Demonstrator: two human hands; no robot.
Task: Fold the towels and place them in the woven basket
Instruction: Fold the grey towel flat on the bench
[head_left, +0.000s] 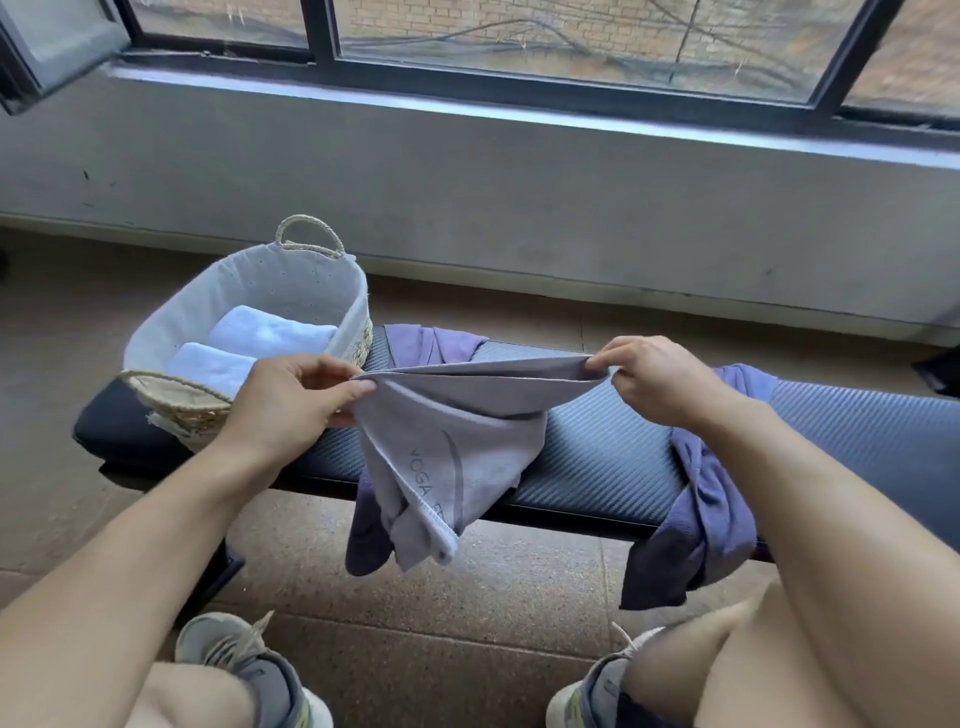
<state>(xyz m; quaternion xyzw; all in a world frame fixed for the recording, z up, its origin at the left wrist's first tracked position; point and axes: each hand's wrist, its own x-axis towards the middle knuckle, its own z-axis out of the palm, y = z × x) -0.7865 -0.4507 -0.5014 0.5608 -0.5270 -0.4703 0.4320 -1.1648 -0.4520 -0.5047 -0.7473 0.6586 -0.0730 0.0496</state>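
Head view showed a seated person stretching a grey towel (457, 415) over a dark padded bench (597, 457), the left hand (291, 400) pinching one end of its top edge and the right hand (654, 379) pinching the other, fingers curled round the cloth. The rest of the towel hung limp and bunched below the bench's front edge, printed lettering showing. It looked light, soft and floppy, best held by its corners to keep an edge taut. Two purple towels (711, 499) lay draped over the bench, one behind the grey cloth, one to the right. At the bench's left end stood the woven basket (171, 395), lined in white, with two folded pale blue towels (270, 332) already inside.
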